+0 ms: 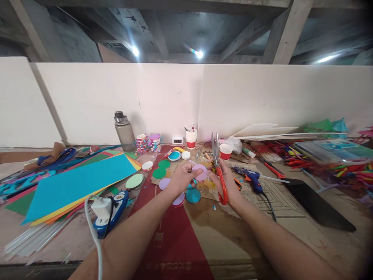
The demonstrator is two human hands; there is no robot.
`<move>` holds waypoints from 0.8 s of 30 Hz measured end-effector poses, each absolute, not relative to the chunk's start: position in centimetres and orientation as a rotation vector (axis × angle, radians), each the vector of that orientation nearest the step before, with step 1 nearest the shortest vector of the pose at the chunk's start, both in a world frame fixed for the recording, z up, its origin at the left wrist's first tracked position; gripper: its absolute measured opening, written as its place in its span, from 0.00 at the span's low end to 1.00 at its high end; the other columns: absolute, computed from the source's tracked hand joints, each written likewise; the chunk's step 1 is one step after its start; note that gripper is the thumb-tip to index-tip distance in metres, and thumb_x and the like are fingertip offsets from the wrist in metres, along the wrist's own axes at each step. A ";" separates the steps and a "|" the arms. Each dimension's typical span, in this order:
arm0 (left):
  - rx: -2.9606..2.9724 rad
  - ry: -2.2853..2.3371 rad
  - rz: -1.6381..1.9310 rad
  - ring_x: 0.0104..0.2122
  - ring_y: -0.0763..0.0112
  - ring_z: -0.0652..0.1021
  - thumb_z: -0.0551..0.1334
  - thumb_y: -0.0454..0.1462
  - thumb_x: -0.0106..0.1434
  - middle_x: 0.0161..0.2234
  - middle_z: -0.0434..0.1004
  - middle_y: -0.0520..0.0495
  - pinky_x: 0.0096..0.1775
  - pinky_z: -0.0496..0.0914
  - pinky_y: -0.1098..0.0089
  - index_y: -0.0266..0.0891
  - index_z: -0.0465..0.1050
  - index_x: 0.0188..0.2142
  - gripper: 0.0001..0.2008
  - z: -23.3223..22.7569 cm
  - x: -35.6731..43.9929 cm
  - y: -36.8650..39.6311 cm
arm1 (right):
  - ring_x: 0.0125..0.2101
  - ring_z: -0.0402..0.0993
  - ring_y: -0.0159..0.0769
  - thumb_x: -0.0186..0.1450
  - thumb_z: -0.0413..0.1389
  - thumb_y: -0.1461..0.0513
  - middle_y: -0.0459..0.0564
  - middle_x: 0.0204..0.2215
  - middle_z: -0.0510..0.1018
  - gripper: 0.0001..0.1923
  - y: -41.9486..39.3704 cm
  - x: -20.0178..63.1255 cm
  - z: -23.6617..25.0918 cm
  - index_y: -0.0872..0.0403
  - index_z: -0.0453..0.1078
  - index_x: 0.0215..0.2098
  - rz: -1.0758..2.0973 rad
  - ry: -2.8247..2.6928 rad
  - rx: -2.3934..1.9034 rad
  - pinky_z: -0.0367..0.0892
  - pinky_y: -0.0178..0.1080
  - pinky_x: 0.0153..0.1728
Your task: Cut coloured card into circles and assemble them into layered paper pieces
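Observation:
My left hand (183, 178) pinches a light purple paper disc (200, 172) over the middle of the table. In my right hand (230, 182) is a pair of scissors (222, 184) with orange-red handles, blades pointing up and away from me. The right fingertips reach close to the disc's right edge; whether they touch it I cannot tell. Below and left of the disc lie a teal disc (193, 195), green discs (159, 172) and more purple discs (164, 183). Behind the hands stands a red and white paper cup (225, 151).
Coloured paper sheets (81, 182) and a power strip (112, 214) lie left. A bottle (124, 131) and a pen cup (191, 138) stand by the white partition (163, 101). Right are a blue glue gun (254, 179), a black tablet-like slab (317, 204) and a clear plastic box (335, 151).

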State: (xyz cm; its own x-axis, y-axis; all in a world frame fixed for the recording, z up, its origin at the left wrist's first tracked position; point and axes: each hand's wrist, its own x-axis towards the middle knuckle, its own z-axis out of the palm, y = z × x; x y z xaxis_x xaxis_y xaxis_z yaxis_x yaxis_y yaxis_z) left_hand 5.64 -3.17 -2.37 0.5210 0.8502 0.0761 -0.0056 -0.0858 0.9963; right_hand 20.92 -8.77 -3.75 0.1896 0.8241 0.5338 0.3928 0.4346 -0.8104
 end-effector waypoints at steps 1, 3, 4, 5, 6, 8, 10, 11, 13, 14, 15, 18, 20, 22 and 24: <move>1.481 0.757 0.850 0.20 0.75 0.74 0.71 0.50 0.49 0.22 0.77 0.49 0.20 0.62 0.77 0.35 0.74 0.28 0.20 -2.1 5.5 -3.1 | 0.32 0.72 0.37 0.63 0.56 0.54 0.48 0.32 0.74 0.16 -9.0 20.7 -3.4 0.51 0.64 0.47 0.449 -1.397 -1.152 0.72 0.41 0.36; 1.441 0.735 0.906 0.21 0.75 0.74 0.72 0.50 0.49 0.21 0.76 0.49 0.21 0.62 0.77 0.35 0.74 0.27 0.20 -1.6 5.1 -2.9 | 0.34 0.71 0.37 0.63 0.56 0.53 0.48 0.33 0.73 0.16 -9.3 20.4 -3.1 0.50 0.63 0.46 0.477 -1.370 -1.126 0.71 0.42 0.38; 1.403 0.718 0.950 0.21 0.75 0.74 0.72 0.50 0.49 0.22 0.76 0.49 0.22 0.62 0.77 0.35 0.74 0.27 0.20 -1.4 4.9 -2.7 | 0.33 0.71 0.37 0.64 0.56 0.52 0.48 0.33 0.72 0.17 -9.4 20.4 -3.0 0.50 0.63 0.46 0.486 -1.376 -1.127 0.71 0.41 0.38; 1.356 0.696 0.997 0.22 0.75 0.74 0.73 0.50 0.48 0.23 0.76 0.49 0.22 0.62 0.77 0.35 0.75 0.28 0.21 -1.1 4.7 -2.5 | 0.33 0.70 0.36 0.64 0.55 0.51 0.48 0.33 0.71 0.17 -9.5 20.4 -3.1 0.51 0.63 0.46 0.502 -1.398 -1.139 0.70 0.41 0.37; 1.304 0.672 1.040 0.22 0.76 0.74 0.73 0.50 0.47 0.24 0.76 0.49 0.22 0.62 0.77 0.34 0.75 0.29 0.21 -0.9 4.5 -2.4 | 0.31 0.69 0.35 0.65 0.53 0.50 0.47 0.32 0.70 0.16 -9.5 20.5 -3.3 0.51 0.63 0.46 0.526 -1.435 -1.160 0.70 0.40 0.35; 1.221 0.629 1.088 0.22 0.76 0.75 0.74 0.49 0.45 0.25 0.76 0.49 0.22 0.61 0.77 0.34 0.75 0.30 0.22 -0.6 4.3 -2.1 | 0.26 0.64 0.32 0.67 0.51 0.49 0.45 0.28 0.67 0.15 -9.5 20.6 -3.9 0.51 0.65 0.44 0.584 -1.536 -1.213 0.66 0.37 0.29; 1.194 0.608 1.103 0.23 0.75 0.75 0.74 0.48 0.45 0.26 0.76 0.49 0.22 0.61 0.77 0.34 0.75 0.31 0.22 -0.4 4.2 -2.0 | 0.24 0.61 0.31 0.68 0.50 0.50 0.43 0.25 0.65 0.14 -9.6 20.7 -4.4 0.51 0.65 0.41 0.607 -1.637 -1.242 0.62 0.35 0.26; 1.194 0.606 1.110 0.24 0.74 0.75 0.74 0.48 0.45 0.26 0.76 0.49 0.22 0.61 0.76 0.34 0.75 0.31 0.22 -0.4 4.2 -2.0 | 0.24 0.61 0.31 0.68 0.51 0.50 0.43 0.24 0.65 0.13 -9.7 20.7 -4.5 0.51 0.66 0.41 0.601 -1.674 -1.252 0.60 0.35 0.25; 1.205 0.614 1.132 0.25 0.74 0.75 0.75 0.48 0.45 0.26 0.76 0.48 0.22 0.61 0.76 0.34 0.75 0.30 0.21 -0.3 4.3 -2.1 | 0.24 0.61 0.32 0.67 0.52 0.51 0.43 0.24 0.66 0.13 -10.0 20.6 -4.4 0.51 0.66 0.40 0.577 -1.707 -1.281 0.58 0.35 0.24; 1.215 0.620 1.144 0.24 0.74 0.74 0.75 0.48 0.45 0.26 0.76 0.48 0.22 0.61 0.76 0.34 0.75 0.30 0.21 -0.3 4.4 -2.3 | 0.25 0.61 0.32 0.66 0.53 0.50 0.44 0.24 0.66 0.13 -10.1 20.5 -4.2 0.52 0.66 0.39 0.566 -1.708 -1.292 0.58 0.35 0.25; 1.228 0.625 1.152 0.24 0.75 0.73 0.75 0.48 0.45 0.25 0.76 0.48 0.22 0.60 0.76 0.34 0.75 0.30 0.21 -0.4 4.4 -2.4 | 0.25 0.61 0.32 0.66 0.53 0.50 0.44 0.25 0.67 0.14 -10.2 20.4 -3.9 0.52 0.66 0.39 0.558 -1.703 -1.300 0.59 0.35 0.25; 1.274 0.617 1.153 0.22 0.77 0.70 0.74 0.46 0.47 0.25 0.76 0.48 0.21 0.60 0.75 0.35 0.75 0.28 0.18 -0.4 4.6 -2.6 | 0.28 0.64 0.34 0.66 0.52 0.50 0.46 0.27 0.69 0.15 -10.5 20.3 -3.2 0.53 0.66 0.39 0.549 -1.692 -1.292 0.61 0.36 0.29; 1.303 0.601 1.150 0.22 0.76 0.70 0.73 0.46 0.49 0.24 0.76 0.48 0.21 0.59 0.75 0.35 0.75 0.29 0.17 -0.5 4.5 -2.6 | 0.27 0.62 0.33 0.66 0.51 0.50 0.46 0.27 0.68 0.15 -10.5 20.3 -3.0 0.53 0.66 0.39 0.563 -1.694 -1.297 0.61 0.36 0.28; 1.328 0.589 1.150 0.22 0.76 0.71 0.71 0.45 0.52 0.24 0.76 0.48 0.21 0.59 0.75 0.35 0.75 0.29 0.15 -0.6 4.5 -2.5 | 0.26 0.61 0.33 0.66 0.51 0.50 0.45 0.26 0.68 0.14 -10.5 20.3 -2.9 0.53 0.66 0.38 0.576 -1.698 -1.307 0.60 0.35 0.27; 1.347 0.585 1.147 0.22 0.76 0.71 0.71 0.45 0.53 0.24 0.77 0.48 0.21 0.58 0.75 0.36 0.75 0.29 0.15 -0.7 4.4 -2.3 | 0.28 0.63 0.33 0.66 0.51 0.51 0.46 0.27 0.69 0.13 -10.6 20.3 -2.9 0.53 0.66 0.39 0.570 -1.696 -1.300 0.61 0.35 0.28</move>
State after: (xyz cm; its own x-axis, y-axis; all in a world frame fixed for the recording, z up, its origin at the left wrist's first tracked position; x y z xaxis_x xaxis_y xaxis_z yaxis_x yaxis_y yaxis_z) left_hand 4.42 -2.29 -0.75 0.3848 0.8819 0.2724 -0.2967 -0.1612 0.9413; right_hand 20.28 -10.57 -2.93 -0.0460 0.9268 0.3726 0.5138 0.3418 -0.7868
